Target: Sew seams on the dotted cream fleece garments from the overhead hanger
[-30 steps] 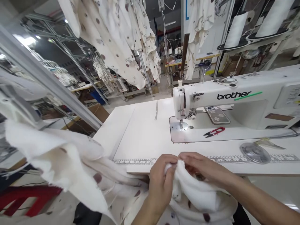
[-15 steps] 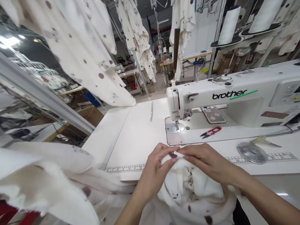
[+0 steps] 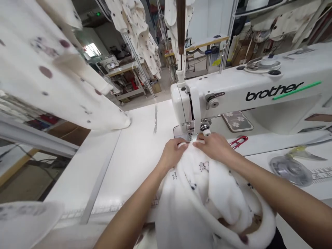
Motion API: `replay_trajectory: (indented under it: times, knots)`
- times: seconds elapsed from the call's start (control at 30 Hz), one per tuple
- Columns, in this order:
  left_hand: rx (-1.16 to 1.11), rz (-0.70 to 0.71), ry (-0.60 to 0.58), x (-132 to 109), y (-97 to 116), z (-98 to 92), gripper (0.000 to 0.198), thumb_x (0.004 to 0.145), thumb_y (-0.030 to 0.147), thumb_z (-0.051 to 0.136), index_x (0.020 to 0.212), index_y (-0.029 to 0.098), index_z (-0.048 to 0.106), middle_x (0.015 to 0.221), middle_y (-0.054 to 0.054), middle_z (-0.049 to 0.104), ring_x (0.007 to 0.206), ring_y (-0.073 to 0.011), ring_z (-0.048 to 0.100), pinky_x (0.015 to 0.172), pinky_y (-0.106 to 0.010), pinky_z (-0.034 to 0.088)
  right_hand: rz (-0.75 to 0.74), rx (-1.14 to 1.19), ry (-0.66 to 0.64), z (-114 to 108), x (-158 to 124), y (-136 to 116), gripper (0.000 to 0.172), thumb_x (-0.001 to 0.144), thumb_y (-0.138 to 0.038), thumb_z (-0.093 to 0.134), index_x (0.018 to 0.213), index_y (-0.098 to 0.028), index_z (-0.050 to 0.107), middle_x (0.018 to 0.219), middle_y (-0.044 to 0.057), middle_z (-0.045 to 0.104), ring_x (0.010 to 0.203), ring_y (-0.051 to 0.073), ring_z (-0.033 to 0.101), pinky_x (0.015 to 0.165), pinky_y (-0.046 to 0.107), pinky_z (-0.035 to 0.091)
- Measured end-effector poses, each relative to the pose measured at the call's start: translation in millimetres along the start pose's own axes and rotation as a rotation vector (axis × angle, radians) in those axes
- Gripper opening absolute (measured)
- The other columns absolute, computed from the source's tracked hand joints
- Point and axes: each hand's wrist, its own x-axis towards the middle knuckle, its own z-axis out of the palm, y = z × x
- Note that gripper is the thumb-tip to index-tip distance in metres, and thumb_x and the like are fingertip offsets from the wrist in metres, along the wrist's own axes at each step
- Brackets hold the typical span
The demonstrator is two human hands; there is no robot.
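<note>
White fleecy fabric (image 3: 192, 169) with dark spots and a printed "2XL" mark hangs bunched from both hands down over the table's front edge. My left hand (image 3: 172, 152) pinches its top edge just left of the needle area. On the other side, my right hand (image 3: 214, 145) grips the same edge, close beside the presser foot (image 3: 191, 135) of the white Brother sewing machine (image 3: 246, 93). Whether the cloth lies under the foot is hard to see. Red thread snips (image 3: 239, 141) lie on the machine bed, partly hidden behind my right hand.
A clear plastic disc (image 3: 290, 171) lies on the table to the right, near a printed ruler strip (image 3: 323, 174). A patterned pad (image 3: 238, 121) rests behind the machine's needle end. Spotted cloth (image 3: 64, 76) hangs over the table's left side. More fabric (image 3: 26, 221) lies at lower left.
Both hands have moved forward with the fabric edge, from the table's front up to the needle area. The camera view has come closer to the machine.
</note>
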Motion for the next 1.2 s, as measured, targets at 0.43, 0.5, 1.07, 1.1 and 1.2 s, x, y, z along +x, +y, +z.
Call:
replay_trajectory:
  times: [0.43,0.5,1.07,1.1,1.2]
  knots:
    - [0.238,0.051,0.077,28,2,9.5,0.019,0.07,0.021,0.044,0.074,0.019,0.063,0.066,0.001,0.058,0.063,-0.0141,0.052,0.057,-0.023,0.036,0.008,-0.164,0.036,10,15,5,0.016,0.077,-0.023,0.043,0.083,-0.017,0.058,0.078,0.007,0.062,0.068,0.021,0.054,0.05,0.026,0.024]
    - [0.227,0.047,0.085,29,2,9.3,0.019,0.07,0.022,0.044,0.075,0.019,0.062,0.066,0.001,0.058,0.061,-0.0133,0.051,0.056,-0.023,0.035,0.025,-0.14,0.068,15,18,7,0.015,0.077,-0.023,0.042,0.077,-0.018,0.056,0.07,0.004,0.059,0.062,0.019,0.053,0.049,0.025,0.024]
    - [0.282,0.073,0.16,35,0,13.4,0.008,0.071,0.017,0.044,0.066,0.018,0.05,0.071,-0.001,0.058,0.066,-0.0147,0.052,0.06,-0.024,0.035,-0.014,-0.13,0.171,23,22,10,0.015,0.076,-0.023,0.042,0.074,-0.02,0.056,0.066,0.003,0.059,0.061,0.018,0.052,0.05,0.026,0.022]
    - [0.293,0.078,0.166,35,-1,14.0,0.009,0.072,0.018,0.043,0.067,0.018,0.05,0.071,-0.001,0.058,0.067,-0.0151,0.052,0.06,-0.024,0.035,-0.014,-0.13,0.174,23,23,10,0.014,0.076,-0.023,0.043,0.074,-0.02,0.057,0.067,0.003,0.06,0.063,0.018,0.052,0.05,0.026,0.022]
    - [0.312,0.065,0.184,36,-2,15.4,0.01,0.074,0.02,0.042,0.067,0.018,0.05,0.07,-0.002,0.058,0.067,-0.0156,0.052,0.057,-0.024,0.034,0.005,-0.121,0.182,22,24,8,0.015,0.076,-0.025,0.044,0.072,-0.019,0.057,0.067,0.004,0.061,0.063,0.019,0.052,0.051,0.026,0.022]
